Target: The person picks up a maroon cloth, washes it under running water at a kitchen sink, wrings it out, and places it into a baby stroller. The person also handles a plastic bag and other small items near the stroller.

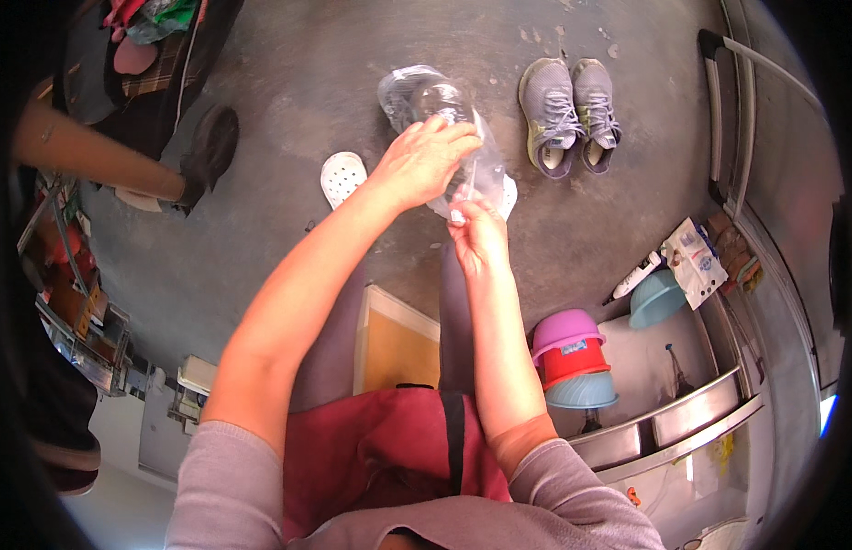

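A crumpled clear plastic bag (491,155) hangs in front of me, above the floor and partly over my right shoe. My left hand (422,161) lies across its near left side with the fingers bent over the plastic. Lower down, my right hand (484,234) pinches a gathered edge of the same bag between thumb and fingers. A rounded, shiny shape shows at the bag's far end; glare hides whether something is inside. My white clog with holes (343,177) is on the floor to the left of the hands.
Grey lace-up sneakers (553,113) stand ahead to the right. Stacked plastic basins (570,344), a teal bowl (656,299) and a white packet (694,261) are by the metal rack at right. Another person's leg (103,151) reaches in from the left. A red apron (371,447) covers my lap.
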The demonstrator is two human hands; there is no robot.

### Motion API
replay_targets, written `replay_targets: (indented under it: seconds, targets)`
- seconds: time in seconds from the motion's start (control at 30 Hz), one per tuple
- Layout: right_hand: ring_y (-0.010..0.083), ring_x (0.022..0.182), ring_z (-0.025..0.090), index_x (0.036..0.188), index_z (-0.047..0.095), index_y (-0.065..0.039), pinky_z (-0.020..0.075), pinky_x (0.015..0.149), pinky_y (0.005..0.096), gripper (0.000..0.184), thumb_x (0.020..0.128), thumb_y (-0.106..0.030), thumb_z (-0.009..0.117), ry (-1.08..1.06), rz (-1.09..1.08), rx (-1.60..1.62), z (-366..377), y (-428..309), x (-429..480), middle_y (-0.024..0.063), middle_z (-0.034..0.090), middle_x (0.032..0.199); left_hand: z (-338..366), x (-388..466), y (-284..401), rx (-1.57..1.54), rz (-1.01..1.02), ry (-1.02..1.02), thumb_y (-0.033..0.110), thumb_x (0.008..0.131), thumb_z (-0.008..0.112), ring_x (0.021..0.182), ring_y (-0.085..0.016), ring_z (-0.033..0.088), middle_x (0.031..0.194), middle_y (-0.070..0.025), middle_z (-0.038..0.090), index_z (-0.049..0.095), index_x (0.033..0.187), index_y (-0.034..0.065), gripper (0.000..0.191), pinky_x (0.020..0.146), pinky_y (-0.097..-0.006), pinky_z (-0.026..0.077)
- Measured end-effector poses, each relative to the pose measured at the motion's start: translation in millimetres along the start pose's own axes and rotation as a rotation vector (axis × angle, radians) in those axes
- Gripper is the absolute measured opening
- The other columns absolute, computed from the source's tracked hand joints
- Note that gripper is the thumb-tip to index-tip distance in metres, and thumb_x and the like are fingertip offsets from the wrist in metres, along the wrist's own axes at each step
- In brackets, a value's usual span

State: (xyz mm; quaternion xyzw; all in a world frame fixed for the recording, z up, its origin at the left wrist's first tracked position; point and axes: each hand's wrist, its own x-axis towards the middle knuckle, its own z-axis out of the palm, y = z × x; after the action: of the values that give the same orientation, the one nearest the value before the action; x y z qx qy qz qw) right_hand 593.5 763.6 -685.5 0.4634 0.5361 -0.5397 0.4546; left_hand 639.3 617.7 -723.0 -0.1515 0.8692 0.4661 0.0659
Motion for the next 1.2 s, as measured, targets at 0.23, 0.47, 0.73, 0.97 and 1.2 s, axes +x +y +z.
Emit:
replay_targets:
  seconds: [0.23,0.47,0.73,0.97,1.2]
  targets:
    - [0.0143,0.075,0.057,0.083,0.061,-0.002,0.0469,0.071,0.0252,0.021,0.073,0.014,0.051,0.080,-0.356,0.040,-33,-34,7,0.0066,0.062,0.084,-1,1,-40,0.065,-0.297,-0.151,0.000,0.085,0.061,0.094,-0.034,0.066,0.097,-0.0174,0.067,0.050,0.133,0.0143,0.052,0.083,-0.0466,0.051]
    - [0.0248,0.083,0.061,0.089,0.058,-0.003,0.0497,0.092,0.0438,0.008,0.085,-0.003,0.051,-0.136,-0.124,0.392,-31,-31,7,0.0100,0.064,0.088,-7,-22,-26,0.011,-0.376,-0.203,0.007,0.083,0.068,0.086,-0.031,0.065,0.088,-0.0105,0.066,0.059,0.104,0.0058,0.023,0.075,-0.0430,0.052]
    - [0.0113,0.068,0.056,0.080,0.060,-0.010,0.0480,0.069,0.0274,0.009,0.089,-0.008,0.062,-0.109,-0.152,-0.082,-16,-16,-4,0.0001,0.060,0.078,45,11,-9,0.663,0.012,-0.220,0.015,0.086,0.059,0.095,-0.020,0.062,0.114,-0.0024,0.058,0.064,0.116,0.0087,0.030,0.074,-0.0345,0.053]
    - [0.0111,0.066,0.056,0.073,0.056,-0.010,0.0454,0.067,0.0247,0.020,0.088,-0.001,0.064,-0.134,-0.290,-0.141,-13,-15,-7,0.0012,0.060,0.070,48,12,-8,0.533,-0.291,-0.294,0.015,0.089,0.059,0.077,-0.031,0.073,0.095,-0.0141,0.068,0.066,0.097,0.0049,0.015,0.067,-0.0425,0.058]
    - [0.0138,0.072,0.061,0.084,0.051,-0.010,0.0508,0.071,0.0292,0.016,0.094,-0.007,0.064,0.030,-0.265,0.116,-15,-17,-1,0.0032,0.061,0.077,16,-40,15,0.221,-0.212,-0.207,0.009,0.079,0.069,0.102,-0.034,0.058,0.112,-0.0147,0.056,0.059,0.082,0.0023,0.013,0.080,-0.0442,0.051]
